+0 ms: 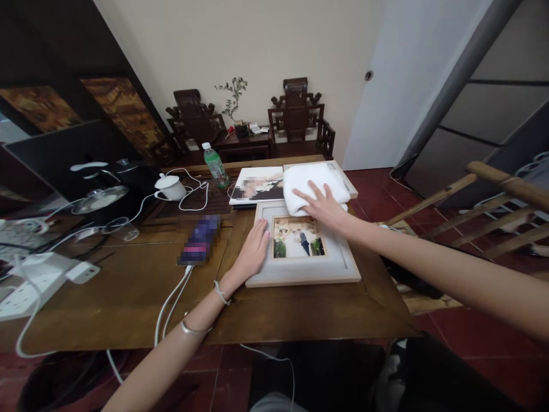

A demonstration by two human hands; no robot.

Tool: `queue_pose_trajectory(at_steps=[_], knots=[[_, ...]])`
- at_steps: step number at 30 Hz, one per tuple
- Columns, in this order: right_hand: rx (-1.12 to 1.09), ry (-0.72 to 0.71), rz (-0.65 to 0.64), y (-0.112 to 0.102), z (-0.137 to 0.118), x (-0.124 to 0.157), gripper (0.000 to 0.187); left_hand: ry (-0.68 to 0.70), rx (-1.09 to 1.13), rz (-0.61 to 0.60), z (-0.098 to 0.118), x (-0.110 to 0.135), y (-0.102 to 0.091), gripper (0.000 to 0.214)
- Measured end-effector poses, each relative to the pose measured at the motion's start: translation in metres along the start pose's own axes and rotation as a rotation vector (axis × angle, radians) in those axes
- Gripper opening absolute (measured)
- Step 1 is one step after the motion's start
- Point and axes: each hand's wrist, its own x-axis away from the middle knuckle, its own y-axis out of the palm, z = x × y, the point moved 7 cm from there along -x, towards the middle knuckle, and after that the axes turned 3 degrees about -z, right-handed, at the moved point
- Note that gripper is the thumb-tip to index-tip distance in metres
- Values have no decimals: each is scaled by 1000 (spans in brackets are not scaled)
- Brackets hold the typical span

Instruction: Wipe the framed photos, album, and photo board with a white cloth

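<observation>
A picture frame point(302, 273) with a pale wooden border and a small photo in its middle lies flat near the table's front edge. My left hand point(253, 252) rests along its left side, fingers stretched out. On the far part of the frame lies a folded white cloth point(315, 177). My right hand point(321, 206) is laid over the cloth's near edge with its fingers spread. Behind, partly under the cloth, another pale frame point(346, 178) shows its right corner. A white-edged photo panel point(257, 183) lies to the left of the cloth.
On the wooden table point(171, 309), a phone point(199, 240) with a charging cable lies left of the frame. Further off are a green-labelled bottle point(215, 166), a lidded white cup point(170, 186) and a kettle point(100, 200). A power strip point(36, 280) sits at the left; a wooden chair point(484, 200) stands right.
</observation>
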Motion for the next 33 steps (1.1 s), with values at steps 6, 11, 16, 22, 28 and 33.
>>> queue_pose_trajectory(at_steps=[6,11,16,22,28,33], knots=[[-90,-65,-194,25,-32,29,61,3,-12,2,-1,0,-1,55],[-232,-122,-316,-6,-78,65,58,6,-27,-2,0,0,0,55],[-402,-208,-435,-42,-113,92,61,60,-100,-10,3,0,1,49],[-431,-163,-347,-16,-99,69,72,126,-193,-29,2,-1,5,46],[-227,-49,-118,18,-44,12,71,112,-174,-18,3,-2,5,48],[-255,-40,-174,22,-51,-9,63,60,-105,-31,3,-1,3,54]])
